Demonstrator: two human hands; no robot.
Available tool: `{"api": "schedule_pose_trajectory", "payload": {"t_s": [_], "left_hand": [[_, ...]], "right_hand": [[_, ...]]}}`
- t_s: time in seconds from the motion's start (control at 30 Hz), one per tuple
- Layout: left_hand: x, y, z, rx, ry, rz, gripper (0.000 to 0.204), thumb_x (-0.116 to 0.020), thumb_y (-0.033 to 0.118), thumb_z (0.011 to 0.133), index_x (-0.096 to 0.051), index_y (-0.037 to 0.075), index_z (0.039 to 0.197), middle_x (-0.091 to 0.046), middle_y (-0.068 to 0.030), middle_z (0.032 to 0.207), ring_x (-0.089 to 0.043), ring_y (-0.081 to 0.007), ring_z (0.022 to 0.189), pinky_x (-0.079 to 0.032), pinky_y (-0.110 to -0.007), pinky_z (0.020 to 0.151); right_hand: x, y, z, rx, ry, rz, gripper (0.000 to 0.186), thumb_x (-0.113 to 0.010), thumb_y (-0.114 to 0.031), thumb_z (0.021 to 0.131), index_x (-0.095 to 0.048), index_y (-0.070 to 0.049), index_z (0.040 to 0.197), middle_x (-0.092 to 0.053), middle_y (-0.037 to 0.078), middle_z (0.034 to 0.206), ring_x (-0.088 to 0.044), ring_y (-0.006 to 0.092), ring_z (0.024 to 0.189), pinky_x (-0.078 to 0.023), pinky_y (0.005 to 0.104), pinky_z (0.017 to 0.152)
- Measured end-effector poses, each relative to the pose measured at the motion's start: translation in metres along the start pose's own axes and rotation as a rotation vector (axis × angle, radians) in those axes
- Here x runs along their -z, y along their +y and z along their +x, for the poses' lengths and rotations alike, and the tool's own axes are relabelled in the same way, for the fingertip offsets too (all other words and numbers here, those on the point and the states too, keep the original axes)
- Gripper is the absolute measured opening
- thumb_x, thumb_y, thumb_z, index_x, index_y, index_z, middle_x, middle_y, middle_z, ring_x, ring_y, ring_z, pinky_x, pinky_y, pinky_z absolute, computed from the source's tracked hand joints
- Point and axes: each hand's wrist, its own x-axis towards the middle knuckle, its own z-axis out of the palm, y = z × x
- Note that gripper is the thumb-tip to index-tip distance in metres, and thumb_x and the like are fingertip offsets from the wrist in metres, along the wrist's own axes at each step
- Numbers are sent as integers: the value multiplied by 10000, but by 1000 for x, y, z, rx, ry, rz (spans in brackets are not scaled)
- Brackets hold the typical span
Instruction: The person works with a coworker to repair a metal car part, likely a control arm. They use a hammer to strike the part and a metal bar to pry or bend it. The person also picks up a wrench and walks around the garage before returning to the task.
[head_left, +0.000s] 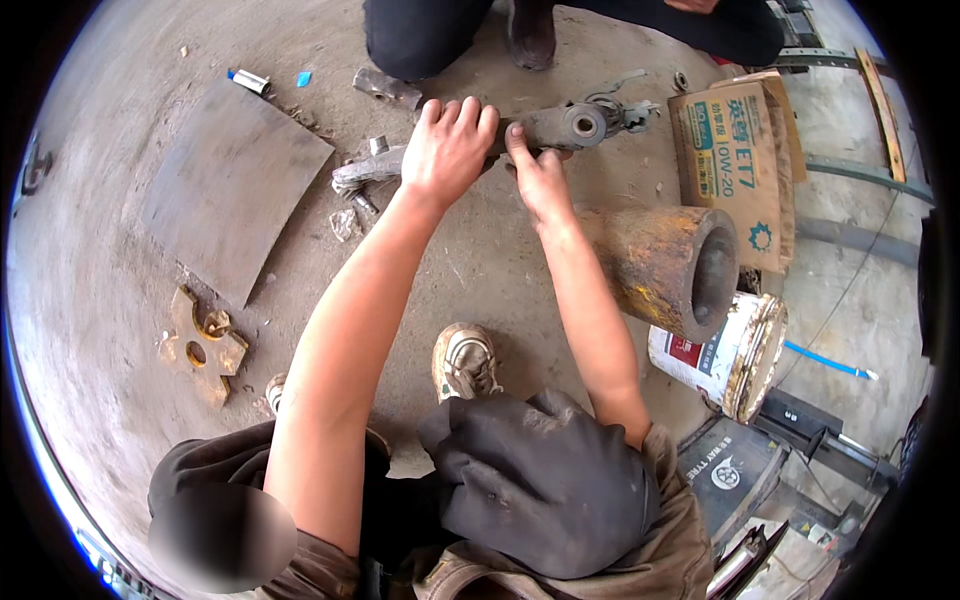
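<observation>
A grimy grey car control arm (pixel 545 128) lies crosswise before me. One end, at the right, has a round bushing (pixel 585 123) with ragged torn material beyond it. Its left end carries a bolt-like stud pointing down. My left hand (pixel 450 150) is closed over the middle of the arm from above, knuckles up. Just to its right, my right hand (pixel 540 180) grips the same arm with the thumb on top; its other fingers are partly hidden underneath. Behind my left hand, a worn metal block (pixel 388 87), perhaps a hammer head, rests on the floor.
A thick rusty pipe (pixel 650 260) lies right of my right forearm, beside a stained white bucket (pixel 715 350). Cardboard (pixel 735 170) stands behind them. At left are a flat dark sheet (pixel 235 190) and a rusty notched plate (pixel 203 350). Another person's knee (pixel 420 40) is close at the far side.
</observation>
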Motion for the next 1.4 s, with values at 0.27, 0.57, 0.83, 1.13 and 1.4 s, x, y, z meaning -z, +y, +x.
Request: {"api": "schedule_pose_trajectory", "payload": {"t_s": [0.27,0.57,0.83,1.13,1.4], "left_hand": [[-1,-4,-7,21,-24,-107,429,-740,354,727,-521,122,1014,-541,-29,923,-581,-197,930,-405,-359,812],[10,-7,-6,-137,33,8,474,-527,212,848,-510,120,1313,-519,-14,997,-522,-159,971,-406,-300,820],[10,-8,-9,-103,90,-50,349,-528,223,830,-565,128,1164,-529,-7,951,-541,-155,932,-409,-293,775],[27,23,-8,27,-105,15,299,-561,215,814,-549,162,1109,-517,-16,959,-539,-170,962,-406,-312,780],[31,32,5,212,-195,123,320,-572,215,815,-553,168,1131,-537,-44,999,-540,-189,1003,-404,-334,794]], "right_hand": [[76,-119,-57,-243,-586,-936,928,-590,-660,831,-387,31,1416,-470,286,1383,-461,369,1304,-362,424,1090],[124,-145,33,544,-501,-1354,891,-759,-498,741,-363,-29,1388,-482,204,1321,-497,386,1224,-433,453,1014],[114,-88,74,836,-690,-926,742,-827,-441,689,-484,-49,1218,-576,155,1171,-586,362,1083,-488,430,916],[109,-98,69,937,-811,-702,558,-829,-377,697,-579,-46,1072,-596,135,1089,-605,339,1006,-502,411,858],[103,-102,70,800,-684,-513,392,-734,-316,777,-596,-51,1031,-603,124,996,-606,330,974,-500,413,825]]}}
